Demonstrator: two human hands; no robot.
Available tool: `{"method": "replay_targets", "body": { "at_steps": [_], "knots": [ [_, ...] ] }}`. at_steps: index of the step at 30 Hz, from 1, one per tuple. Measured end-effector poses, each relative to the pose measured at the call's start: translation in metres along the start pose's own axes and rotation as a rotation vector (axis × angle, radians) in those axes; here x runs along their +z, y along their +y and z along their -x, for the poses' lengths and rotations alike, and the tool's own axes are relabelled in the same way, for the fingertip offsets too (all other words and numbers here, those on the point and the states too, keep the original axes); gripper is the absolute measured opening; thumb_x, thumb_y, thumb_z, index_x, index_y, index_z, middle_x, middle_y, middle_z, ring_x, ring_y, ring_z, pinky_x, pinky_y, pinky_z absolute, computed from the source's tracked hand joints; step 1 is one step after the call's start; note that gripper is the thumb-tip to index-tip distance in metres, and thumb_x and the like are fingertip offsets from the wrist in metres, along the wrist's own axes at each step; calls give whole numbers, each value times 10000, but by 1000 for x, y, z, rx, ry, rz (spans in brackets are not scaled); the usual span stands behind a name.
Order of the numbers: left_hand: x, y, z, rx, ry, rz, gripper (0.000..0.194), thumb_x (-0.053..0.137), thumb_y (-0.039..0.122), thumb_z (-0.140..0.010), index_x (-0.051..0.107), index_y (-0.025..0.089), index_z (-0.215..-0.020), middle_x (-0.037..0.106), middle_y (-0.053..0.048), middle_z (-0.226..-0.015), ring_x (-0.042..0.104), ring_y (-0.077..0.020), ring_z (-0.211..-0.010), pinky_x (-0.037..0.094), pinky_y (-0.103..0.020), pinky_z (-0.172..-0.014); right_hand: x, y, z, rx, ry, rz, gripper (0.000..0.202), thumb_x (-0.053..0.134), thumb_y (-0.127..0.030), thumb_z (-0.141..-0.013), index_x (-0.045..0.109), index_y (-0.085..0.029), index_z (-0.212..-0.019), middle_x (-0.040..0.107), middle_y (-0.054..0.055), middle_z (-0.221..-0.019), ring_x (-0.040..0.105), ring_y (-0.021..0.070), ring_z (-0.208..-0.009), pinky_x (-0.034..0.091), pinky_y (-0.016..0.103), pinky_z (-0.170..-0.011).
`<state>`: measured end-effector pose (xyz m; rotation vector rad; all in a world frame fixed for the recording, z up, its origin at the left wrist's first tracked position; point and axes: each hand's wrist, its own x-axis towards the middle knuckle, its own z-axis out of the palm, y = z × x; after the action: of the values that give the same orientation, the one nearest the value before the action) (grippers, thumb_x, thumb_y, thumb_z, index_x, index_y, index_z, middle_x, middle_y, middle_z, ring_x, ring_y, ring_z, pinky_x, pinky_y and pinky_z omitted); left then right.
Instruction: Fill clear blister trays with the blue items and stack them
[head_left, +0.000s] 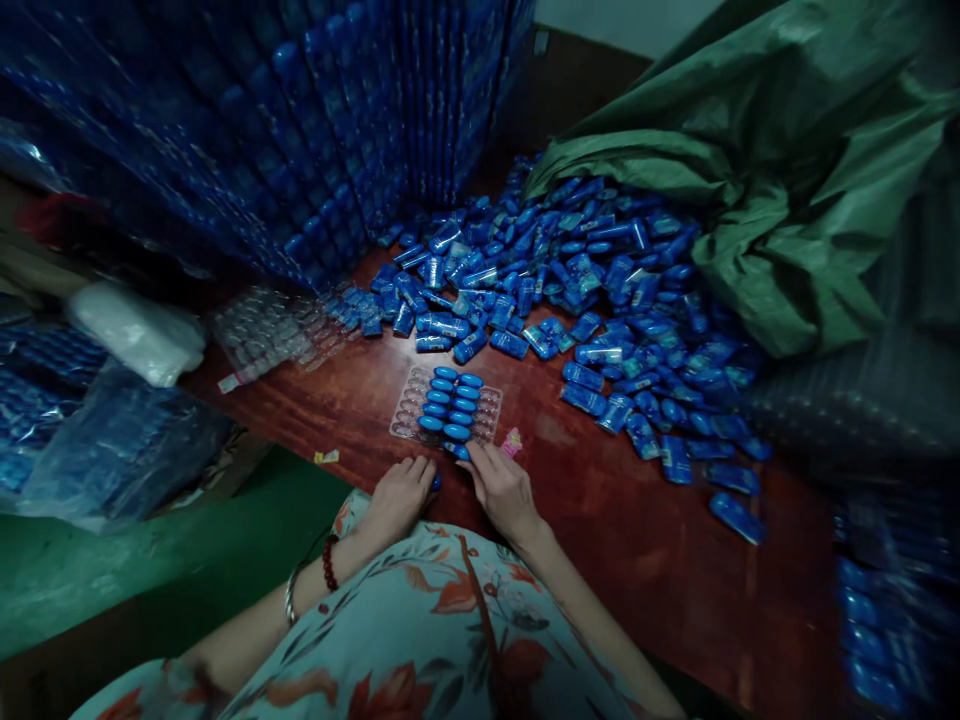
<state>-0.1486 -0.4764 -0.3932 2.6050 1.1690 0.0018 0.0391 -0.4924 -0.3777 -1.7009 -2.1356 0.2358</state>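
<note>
A clear plastic tray [406, 409] with moulded hollows lies on the reddish-brown table [555, 520]. Two columns of blue oval packs [462, 405] fill its middle, and its outer hollows show clear. At the tray's near edge, my right hand [501, 490] has its fingers closed on another blue pack [455, 449]. My left hand [403, 492] rests by the table's front edge with its fingers curled around a blue pack [436, 482], partly hidden by them.
A large heap of blue packs [525, 270] spreads behind and to the right. Green sheeting [810, 230] hangs at the back right. Stacked filled trays [337, 120] rise at the back left, near empty clear trays [262, 330]. A white bag [135, 330] lies left.
</note>
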Motion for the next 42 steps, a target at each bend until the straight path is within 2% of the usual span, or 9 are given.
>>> {"method": "replay_targets", "body": {
  "at_steps": [4, 8, 11, 14, 18, 23, 35, 38, 42],
  "knots": [
    [-23, -9, 11, 15, 22, 122, 351, 435, 46, -808, 526, 159, -1128, 617, -110, -1033, 608, -209, -910, 498, -318, -778, -12, -4, -5, -58, -80, 137, 279, 380, -189, -938, 574, -143, -1133, 594, 80, -803, 567, 194, -742, 443, 296, -656],
    [-48, -13, 7, -61, 325, 496, 248, 447, 155, -890, 525, 194, -1122, 619, -66, -1005, 610, -151, -869, 506, -252, -740, -19, -11, -13, -102, -174, 218, 285, 383, -107, -907, 568, -142, -1121, 586, 85, -823, 548, 198, -725, 428, 302, -619],
    [-41, -14, -7, -99, 571, 624, 131, 534, 227, -874, 582, 203, -994, 648, -44, -921, 591, -166, -890, 501, -308, -806, -23, -14, -19, -130, -246, 254, 267, 404, -102, -901, 564, -158, -1109, 594, 79, -855, 549, 187, -725, 422, 292, -628],
    [-22, -16, -15, -96, 664, 606, 114, 550, 257, -869, 613, 202, -948, 649, -48, -894, 594, -168, -861, 518, -327, -777, -25, -13, -22, -140, -271, 222, 204, 434, -149, -916, 563, -155, -1074, 595, 74, -868, 557, 186, -747, 413, 286, -632],
    [-7, -19, -11, 31, 636, 479, 214, 464, 170, -905, 580, 205, -1082, 617, -66, -969, 609, -141, -892, 532, -267, -759, -23, -5, -21, -161, -220, 162, 150, 459, -234, -929, 580, -154, -969, 586, 53, -823, 555, 168, -746, 390, 266, -640],
    [-15, -24, -6, 223, 556, 222, 314, 382, 85, -911, 502, 138, -1196, 598, -95, -918, 580, -151, -860, 520, -252, -717, -15, 3, -15, -222, -65, 177, 209, 440, -251, -940, 593, -134, -1021, 590, 51, -799, 537, 155, -713, 359, 264, -635],
    [-37, -24, -22, 334, 120, 7, 268, 335, 116, -904, 523, 140, -1093, 563, -105, -967, 510, -199, -878, 487, -307, -724, -14, 21, -16, -464, 40, 180, 279, 374, -105, -933, 614, -128, -1074, 540, 10, -648, 473, 111, -580, 332, 249, -556],
    [-40, -33, -20, 419, 155, -37, 351, 340, 112, -890, 471, 100, -1215, 584, -128, -1004, 514, -203, -886, 463, -316, -778, -18, 30, -21, -550, 68, 157, 288, 376, -115, -934, 615, -131, -1094, 535, 7, -628, 473, 112, -576, 334, 250, -557],
    [-33, -39, -13, 301, 290, -158, 476, 303, 95, -890, 386, 135, -1357, 573, -149, -1193, 533, -213, -980, 402, -341, -869, -18, 32, -19, -505, 113, 160, 271, 439, -142, -922, 608, -134, -1134, 533, 4, -614, 484, 116, -583, 332, 261, -569]
  ]
}}
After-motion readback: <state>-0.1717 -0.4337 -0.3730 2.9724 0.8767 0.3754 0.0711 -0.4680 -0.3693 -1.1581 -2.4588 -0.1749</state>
